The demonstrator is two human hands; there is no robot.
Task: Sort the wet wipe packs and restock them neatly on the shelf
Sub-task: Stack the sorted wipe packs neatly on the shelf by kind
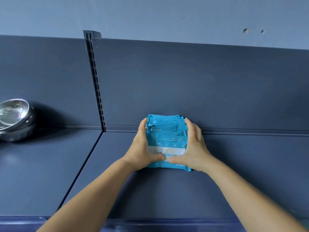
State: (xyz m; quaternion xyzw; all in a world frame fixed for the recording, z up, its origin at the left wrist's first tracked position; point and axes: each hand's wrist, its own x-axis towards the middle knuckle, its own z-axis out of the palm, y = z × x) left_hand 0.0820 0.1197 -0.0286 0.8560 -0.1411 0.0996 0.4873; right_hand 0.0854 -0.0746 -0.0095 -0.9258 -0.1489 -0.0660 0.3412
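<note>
Between the left hand (142, 148) and right hand (194, 148), the wet wipe packs (167, 136) stand clasped against the shelf (234, 173) back panel; bare shelf flanks both; far left, steel bowls (15, 119).

front pack (168, 152) of the blue row: white panel with a yellow arc logo and dark printed characters beneath it, partly covered by both thumbs, not legible. a small "10" on the blue band at the panel's upper left. tiny white icons and print along that band, too small to read. more white print at the pack's lower right edge, part hidden by the right hand (192, 148). packs behind (164, 126): faint small print, unreadable.
</note>
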